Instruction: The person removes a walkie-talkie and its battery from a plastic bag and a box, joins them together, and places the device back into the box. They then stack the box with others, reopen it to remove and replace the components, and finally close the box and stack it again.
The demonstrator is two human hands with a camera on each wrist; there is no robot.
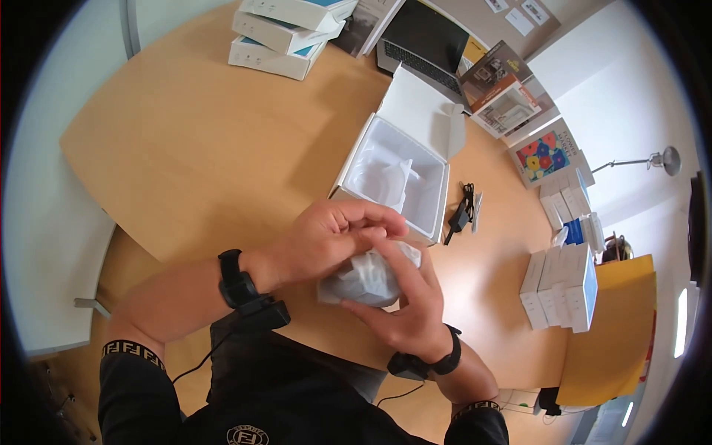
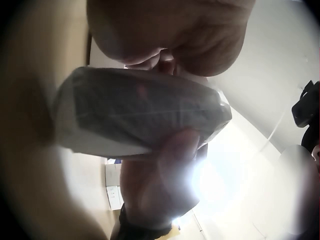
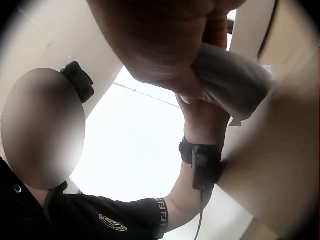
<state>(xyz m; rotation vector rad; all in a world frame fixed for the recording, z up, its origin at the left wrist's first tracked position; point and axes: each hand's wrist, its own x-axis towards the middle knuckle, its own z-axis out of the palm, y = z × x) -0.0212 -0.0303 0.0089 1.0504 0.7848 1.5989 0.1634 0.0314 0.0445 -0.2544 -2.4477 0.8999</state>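
A rounded object wrapped in thin whitish translucent material (image 1: 363,280) is held over the table's near edge. My right hand (image 1: 408,300) grips it, thumb on the near side and fingers over the far side. The left hand (image 1: 326,236) is at its upper left side, fingers bent near the right fingertips; whether they pinch the wrap is hidden. In the left wrist view the wrapped bundle (image 2: 140,112) spans between both hands, the right thumb pressed on it. The right wrist view shows the bundle (image 3: 230,82) beneath the right hand (image 3: 155,40).
Just beyond the hands stands an open white box (image 1: 437,200) with a moulded tray. Right of it lies a black cable with an adapter (image 1: 461,215). White boxes are stacked at the far left (image 1: 271,58) and right (image 1: 560,285). A laptop (image 1: 423,44) stands at the back.
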